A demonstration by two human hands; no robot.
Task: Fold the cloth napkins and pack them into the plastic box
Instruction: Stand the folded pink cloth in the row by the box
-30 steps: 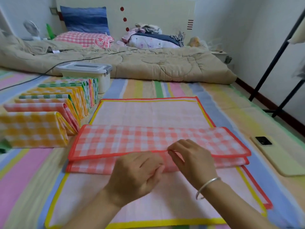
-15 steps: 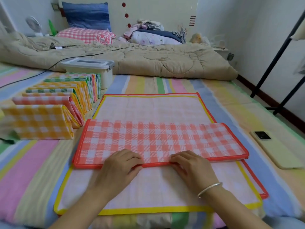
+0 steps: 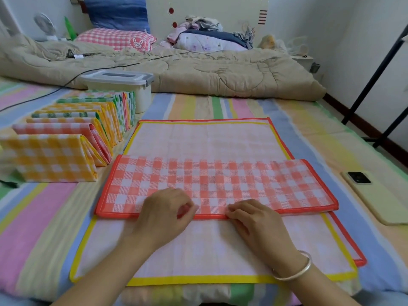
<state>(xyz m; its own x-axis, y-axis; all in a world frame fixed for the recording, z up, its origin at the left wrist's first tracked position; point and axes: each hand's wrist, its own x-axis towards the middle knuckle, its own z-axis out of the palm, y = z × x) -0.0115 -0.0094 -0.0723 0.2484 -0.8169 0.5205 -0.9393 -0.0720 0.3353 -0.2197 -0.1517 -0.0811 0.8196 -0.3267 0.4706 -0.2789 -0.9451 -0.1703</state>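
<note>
An orange-checked napkin (image 3: 216,184) lies folded into a long strip across a stack of flat napkins; the top flat one has a yellow border (image 3: 198,280). My left hand (image 3: 163,215) and my right hand (image 3: 254,221) rest on the strip's near edge at its middle, fingers curled and pinching the orange hem. A row of folded napkins (image 3: 66,138) in yellow, orange and green checks stands upright at the left. The plastic box (image 3: 120,85), white with a grey lid that is closed, sits behind that row.
A phone (image 3: 375,195) in a pale case lies on the striped sheet at the right. A beige quilt (image 3: 198,71) runs across the back with a black cable over it. A black rack's legs (image 3: 375,89) stand at the far right.
The upper layer of the orange-checked napkin, which was held above the lower fold, has been laid down flat and aligned. Both hands now press its near edge.
</note>
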